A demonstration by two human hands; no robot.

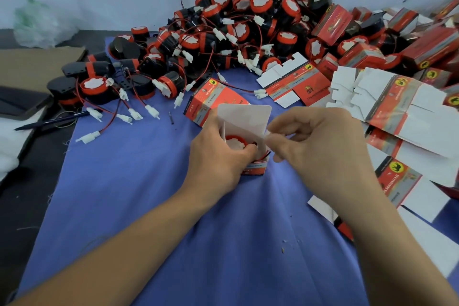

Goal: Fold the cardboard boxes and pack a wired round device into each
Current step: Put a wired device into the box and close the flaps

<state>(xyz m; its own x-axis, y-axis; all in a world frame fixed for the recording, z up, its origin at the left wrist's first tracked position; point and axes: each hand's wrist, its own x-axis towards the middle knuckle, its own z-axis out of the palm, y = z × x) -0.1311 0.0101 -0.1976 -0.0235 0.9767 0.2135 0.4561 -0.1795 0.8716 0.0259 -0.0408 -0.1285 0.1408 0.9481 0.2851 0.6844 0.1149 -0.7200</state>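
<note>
A small red and white cardboard box (244,117) stands open on the blue cloth at the centre, its white lid flap up. Inside it sits a round red device with a white face (234,143). My left hand (218,154) grips the box from the left, thumb at the device. My right hand (318,146) pinches a white side flap at the box's right edge. A second folded red box (211,99) lies just behind.
A big heap of round black and red wired devices (236,25) with white connectors fills the back. Flat unfolded boxes (392,112) are stacked on the right, packed red boxes (422,47) behind them. A pen (52,122) and brown cardboard (32,67) lie at left.
</note>
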